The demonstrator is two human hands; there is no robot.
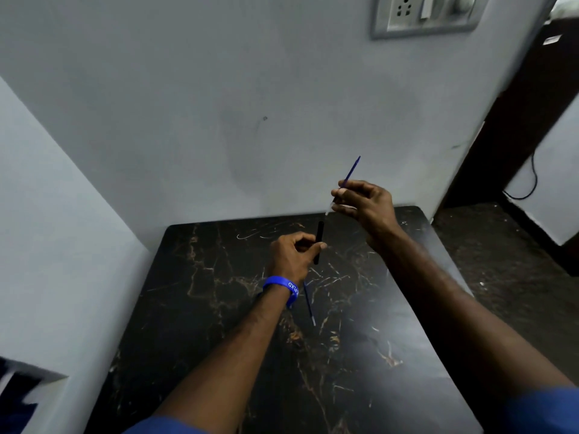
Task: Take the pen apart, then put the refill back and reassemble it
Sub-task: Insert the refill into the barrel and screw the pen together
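Note:
My left hand (293,253) grips a black pen barrel (319,235), held nearly upright above the dark marble table (219,308). My right hand (365,203) pinches a thin blue refill (352,170) that slants up to the right; its pale lower end (328,209) hangs just above the barrel's top opening, apart from it. A second thin blue refill (309,305) lies flat on the table below my left wrist, which wears a blue wristband (282,288).
The table stands in a corner against grey walls (219,120). A socket plate (423,14) is high on the back wall. To the right are a dark floor (501,245), a dark door frame and a black cable (529,183).

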